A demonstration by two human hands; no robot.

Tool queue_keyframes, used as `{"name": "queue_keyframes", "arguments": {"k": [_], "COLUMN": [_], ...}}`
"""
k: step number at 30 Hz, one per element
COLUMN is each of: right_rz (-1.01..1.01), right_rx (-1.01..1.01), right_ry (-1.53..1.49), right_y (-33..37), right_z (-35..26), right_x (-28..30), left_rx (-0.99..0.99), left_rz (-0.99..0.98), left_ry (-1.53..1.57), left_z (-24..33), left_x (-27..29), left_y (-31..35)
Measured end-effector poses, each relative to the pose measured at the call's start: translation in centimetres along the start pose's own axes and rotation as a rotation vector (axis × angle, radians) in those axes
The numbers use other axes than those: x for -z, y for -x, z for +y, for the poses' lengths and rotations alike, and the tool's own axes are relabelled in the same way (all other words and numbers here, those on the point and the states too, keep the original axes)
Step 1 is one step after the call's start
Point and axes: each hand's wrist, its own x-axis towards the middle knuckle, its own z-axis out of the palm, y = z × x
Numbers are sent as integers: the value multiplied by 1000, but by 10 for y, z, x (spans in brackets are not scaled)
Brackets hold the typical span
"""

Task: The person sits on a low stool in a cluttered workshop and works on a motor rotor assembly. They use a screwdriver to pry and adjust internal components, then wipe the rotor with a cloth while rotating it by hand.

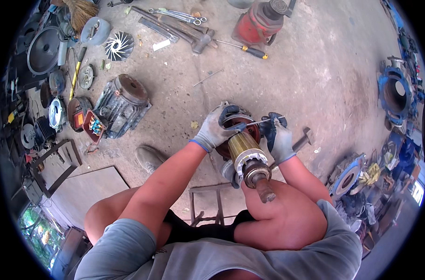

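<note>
A motor rotor (244, 145) stands between my knees, its bearing (257, 173) and rusty shaft end tilted toward me. Behind it is a round reddish end cover (254, 133). My left hand (214, 128), in a grey glove with dark fingertips, is closed on the cover's left side, thumb over the inside. My right hand (278, 137), gloved alike, pinches a thin metal rod (258, 122). The rod reaches left across the cover to my left thumb; its far tip is hard to make out. A hammer (306, 136) lies on the floor beside my right wrist.
A finned motor housing (124, 105) stands to the left, near my shoe (150, 157). Farther off lie a fan wheel (119, 46), wrenches (179, 16), a screwdriver (254, 51) and a red bottle jack (256, 25). Motor parts crowd both sides, including a blue flanged casing (395, 93).
</note>
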Motion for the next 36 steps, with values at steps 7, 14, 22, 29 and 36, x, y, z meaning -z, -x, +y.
{"name": "queue_keyframes", "arguments": {"k": [7,14,22,29,36], "right_rz": [120,-162,-30,19,94], "right_rx": [-134,-39,-263,-142,263], "right_ry": [-111,391,-18,178,270], "right_y": [22,47,50,21,29], "right_z": [-8,4,41,21,45], "right_x": [-6,33,56,41,58], "left_rx": [86,41,27,87,-2], "left_rz": [-36,-45,-76,-107,-145], "left_ry": [47,-32,51,165,-30], "left_z": [-10,-10,-10,-2,-2], "left_x": [-4,-3,2,1,1], "left_y": [0,-1,-3,-5,-7]}}
